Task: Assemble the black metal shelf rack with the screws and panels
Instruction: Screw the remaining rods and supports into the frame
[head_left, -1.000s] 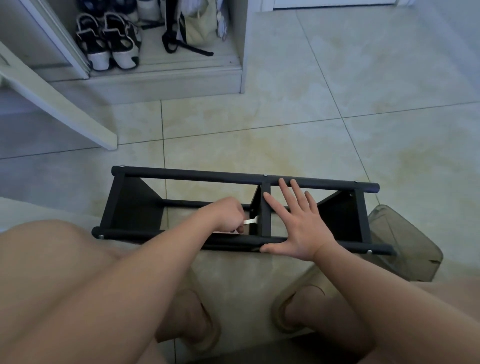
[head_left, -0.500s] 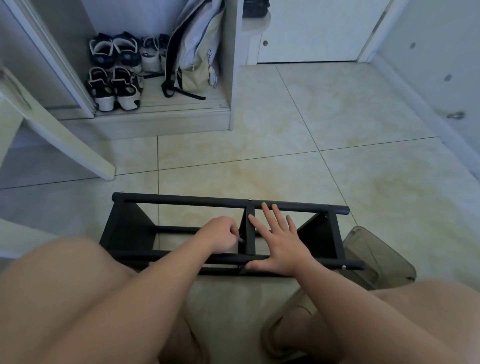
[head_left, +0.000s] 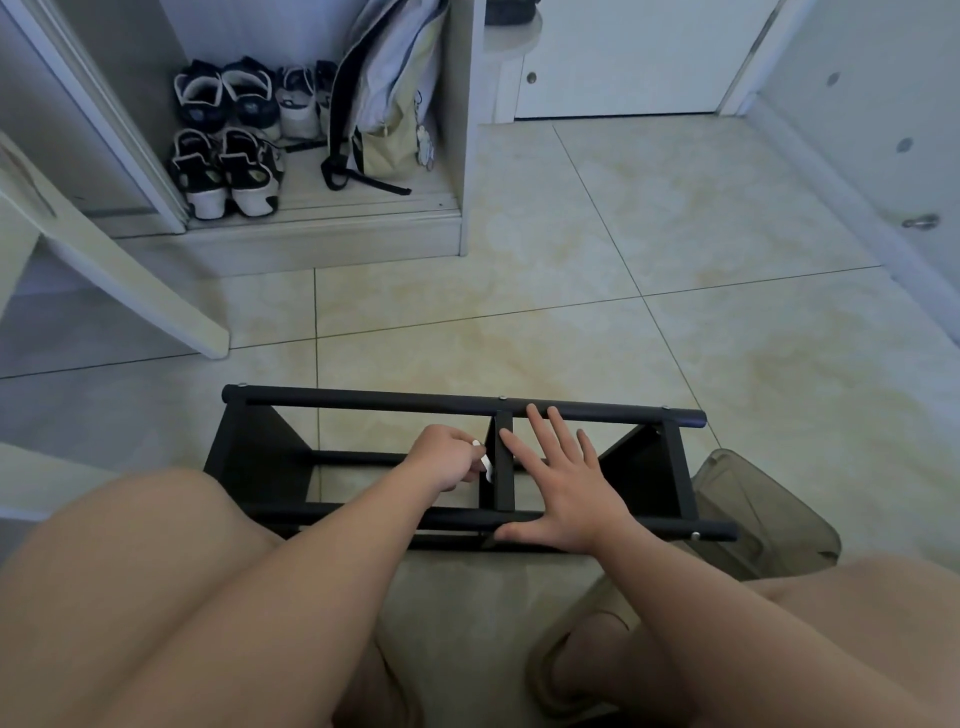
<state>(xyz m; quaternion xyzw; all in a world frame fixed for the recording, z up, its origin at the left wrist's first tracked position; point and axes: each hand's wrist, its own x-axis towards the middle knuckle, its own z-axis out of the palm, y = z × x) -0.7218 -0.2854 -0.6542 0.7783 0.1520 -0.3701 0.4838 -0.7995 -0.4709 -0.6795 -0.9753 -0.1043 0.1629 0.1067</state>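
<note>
Beige glazed floor tiles (head_left: 571, 291) spread under and around the black metal shelf rack (head_left: 363, 401). The rack lies on its side just in front of our knees, its long round bars running left to right. Flat black panels stand between the bars at the left end, the middle and the right end.

Well beyond the rack, toward its left half, we see a white open closet alcove (head_left: 453, 156). A grey and pale yellow fabric backpack (head_left: 384, 104) leans inside it, and pairs of black and white shoes (head_left: 228, 171) sit beside the bag. A murky translucent plastic bin (head_left: 769, 519) stands just past the rack's right end, touching or nearly touching it; we cannot tell which.

Our right hand (head_left: 566, 488) lies flat on the rack, just right of the middle black panel (head_left: 504, 467). Its fingers are straight and spread toward the far bar, and its thumb rests along the near bar. Our left hand (head_left: 447, 460) sits just left of that same panel, fingers curled, pinching a small white flat tool (head_left: 485, 463) whose tip meets the panel's face. What the tip engages is too small to make out.

Small silver screw heads (head_left: 502, 398) show on the far bar, above the middle panel and at both ends, and on the near bar's right end.
</note>
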